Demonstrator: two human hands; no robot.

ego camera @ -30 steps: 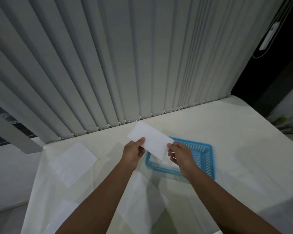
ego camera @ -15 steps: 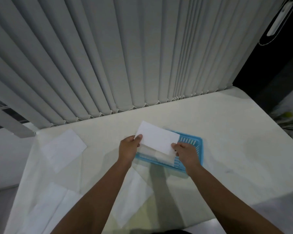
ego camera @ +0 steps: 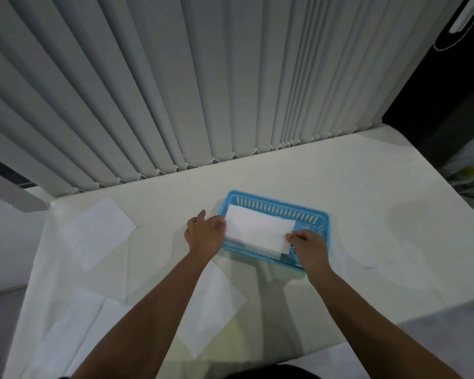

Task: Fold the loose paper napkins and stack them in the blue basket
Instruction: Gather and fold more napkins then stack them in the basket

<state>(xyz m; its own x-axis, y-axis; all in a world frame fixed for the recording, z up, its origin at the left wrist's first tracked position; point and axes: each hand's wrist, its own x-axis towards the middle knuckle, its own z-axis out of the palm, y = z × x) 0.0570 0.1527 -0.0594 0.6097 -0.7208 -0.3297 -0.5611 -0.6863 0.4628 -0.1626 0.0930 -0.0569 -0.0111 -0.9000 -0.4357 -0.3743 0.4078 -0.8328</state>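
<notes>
A folded white napkin (ego camera: 259, 231) lies low inside the blue basket (ego camera: 277, 209) on the white table. My left hand (ego camera: 204, 233) grips its left end at the basket's left wall. My right hand (ego camera: 308, 243) pinches its lower right corner. More white paper shows under it in the basket. Loose unfolded napkins lie on the table: one at the back left (ego camera: 97, 232), one between my forearms (ego camera: 212, 307), and two overlapping at the front left (ego camera: 74, 326).
Grey vertical blinds (ego camera: 203, 91) hang along the table's back edge (ego camera: 257, 157). The table's right edge drops off to a dark area with a plant (ego camera: 468, 179). A grey surface (ego camera: 435, 343) sits at the front right corner.
Both hands have carried the folded napkin from above the table down into the basket. The camera has tilted, so the basket sits farther right in view.
</notes>
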